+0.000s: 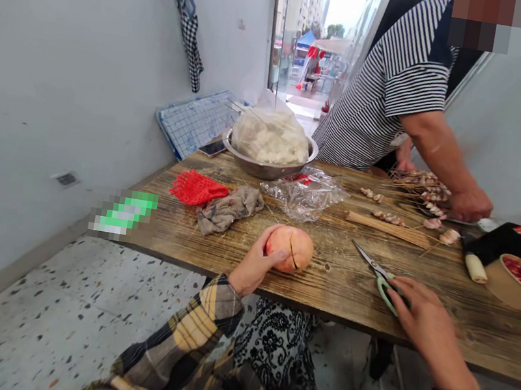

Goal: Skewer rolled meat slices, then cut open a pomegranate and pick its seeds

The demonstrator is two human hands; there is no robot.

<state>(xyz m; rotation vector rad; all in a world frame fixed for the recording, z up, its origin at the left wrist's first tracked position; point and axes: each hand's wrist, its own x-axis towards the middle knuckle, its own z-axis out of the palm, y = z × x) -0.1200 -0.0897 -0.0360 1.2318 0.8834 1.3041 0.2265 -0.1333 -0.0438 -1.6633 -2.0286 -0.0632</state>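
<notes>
My left hand (255,264) is wrapped around a round pink piece of meat (292,249) that rests on the wooden table (241,251) near its front edge. My right hand (420,310) lies over the green handles of a pair of scissors (375,272), whose open blades point to the left. The fingers curl around the handles.
Across the table a person in a striped shirt (397,78) handles meat skewers (422,188). A steel bowl (265,168) holds a bag of white food. A red mesh (195,187), a grey rag (228,208), clear plastic (307,192), bare sticks (388,229) and a paper bowl (517,291) lie around.
</notes>
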